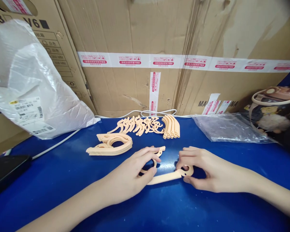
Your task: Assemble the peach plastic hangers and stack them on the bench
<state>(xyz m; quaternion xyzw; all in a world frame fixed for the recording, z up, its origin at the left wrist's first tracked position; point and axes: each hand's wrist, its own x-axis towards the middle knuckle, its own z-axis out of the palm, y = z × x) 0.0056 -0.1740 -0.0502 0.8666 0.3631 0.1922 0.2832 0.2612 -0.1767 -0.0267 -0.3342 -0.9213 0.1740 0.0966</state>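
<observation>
- I observe the beige hanger-shaped part at the near middle of the tabletop, between both hands.
- My left hand bends over its left side; the fingers are partly curled, the thumb at the long bar, holding the part.
- My right hand has its fingers bent and only slightly parted, gripping the part's rounded right end.
- I note a stack of similar beige pieces beyond the left hand.
- Behind, I find a row of small beige hooks, with a fanned group of curved beige arms just to its right.
- I record a clear plastic bag at right and a white parcel at left, before cardboard boxes.
</observation>
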